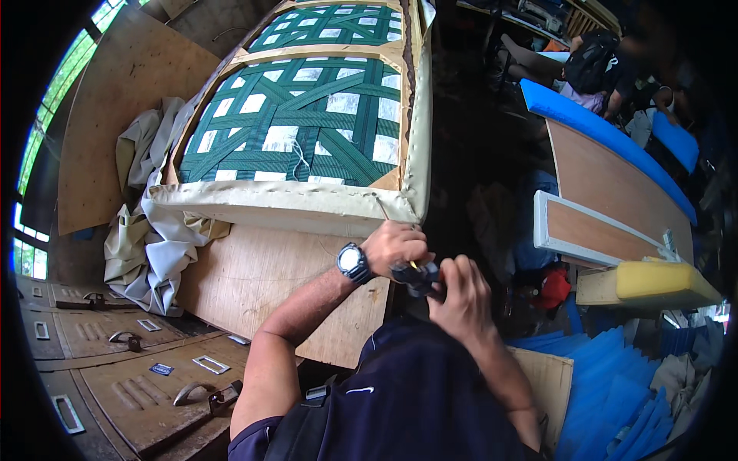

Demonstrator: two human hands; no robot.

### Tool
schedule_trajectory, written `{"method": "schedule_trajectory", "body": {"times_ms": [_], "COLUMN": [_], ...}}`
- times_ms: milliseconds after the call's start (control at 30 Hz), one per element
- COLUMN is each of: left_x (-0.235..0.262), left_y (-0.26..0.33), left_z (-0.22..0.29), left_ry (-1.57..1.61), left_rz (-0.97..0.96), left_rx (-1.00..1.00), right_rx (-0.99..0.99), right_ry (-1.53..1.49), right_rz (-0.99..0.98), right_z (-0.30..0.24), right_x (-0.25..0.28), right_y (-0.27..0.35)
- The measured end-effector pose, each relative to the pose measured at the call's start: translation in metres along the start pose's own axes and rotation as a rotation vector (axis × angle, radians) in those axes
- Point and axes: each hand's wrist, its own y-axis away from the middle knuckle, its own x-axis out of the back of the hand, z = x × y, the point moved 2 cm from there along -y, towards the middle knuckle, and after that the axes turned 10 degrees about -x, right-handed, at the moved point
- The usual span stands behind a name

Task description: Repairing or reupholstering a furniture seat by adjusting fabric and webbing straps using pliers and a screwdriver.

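Observation:
An upturned sofa frame point(307, 203) lies on a plywood table point(254, 280), its underside showing green webbing straps point(307, 115) and cream fabric around the rim. My left hand point(392, 246), with a black wristwatch, is closed at the frame's near right corner and touches a dark hand tool point(415, 276). My right hand point(461, 296) grips that tool just below the corner. A thin metal tip rises from between the hands toward the cream fabric edge.
Loose cream and grey cloth point(154, 238) hangs off the table's left side. Wooden panels with blue foam point(607, 177) and a yellow foam block point(653, 278) stand at the right. Blue foam sheets point(615, 392) pile at lower right. Wooden crates point(131, 369) sit at lower left. A person point(592, 61) sits far back.

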Motion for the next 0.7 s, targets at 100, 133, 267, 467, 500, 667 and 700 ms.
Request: {"method": "schedule_trajectory", "body": {"times_ms": [100,133,267,467,500,667,700], "left_x": [-0.031,-0.04,-0.053,-0.022,-0.01,0.093,0.112], "left_y": [0.031,0.042,0.049,0.014,0.01,0.02,0.026], "left_z": [-0.001,-0.006,-0.017,0.02,0.026,-0.012,-0.024], "left_ry": [-0.21,-0.367,-0.62,-0.258,-0.329,-0.745,-0.839], "left_rz": [-0.288,-0.508,-0.618,-0.427,-0.287,-0.089,-0.05], "left_rx": [-0.286,-0.371,-0.413,-0.127,-0.137,0.366,0.519], "right_rx": [-0.105,-0.029,-0.072,-0.414,-0.433,-0.72,-0.693], "right_ry": [0.068,-0.064,-0.218,-0.436,-0.447,-0.32,-0.325], "right_rz": [-0.135,-0.111,-0.188,-0.03,0.046,0.037,0.047], "right_z": [0.003,0.0,-0.003,0.02,0.024,0.053,0.058], "right_x": [-0.009,-0.008,-0.005,-0.006,-0.003,0.004,0.006], "right_y": [0.02,0.029,0.067,0.091,0.094,0.083,0.074]}}
